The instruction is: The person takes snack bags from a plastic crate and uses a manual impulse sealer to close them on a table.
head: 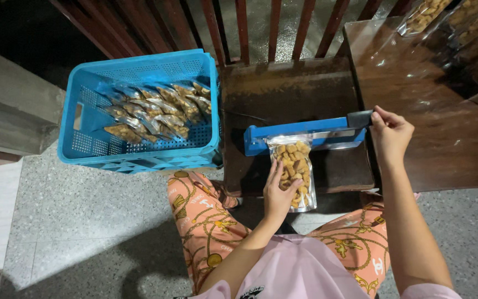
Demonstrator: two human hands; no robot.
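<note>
Clear plastic pouch (pixel 294 171) of golden snack pieces lies on a dark wooden stool (pixel 283 94), its top edge tucked under the arm of a blue heat sealer (pixel 305 135). Left hand (pixel 279 194) rests flat and open against the pouch's left side, fingers steadying it. Right hand (pixel 389 133) is closed around the sealer's black handle (pixel 359 118), pressing at the arm's far end.

Pouch looks light, the film thin and slick, contents loose and likely brittle; best held by the side edges or lower corner, not squeezed through the middle.

Blue plastic crate (pixel 139 111) to the left holds a row of similar filled pouches. More bags sit on a brown table (pixel 432 111) at right.
</note>
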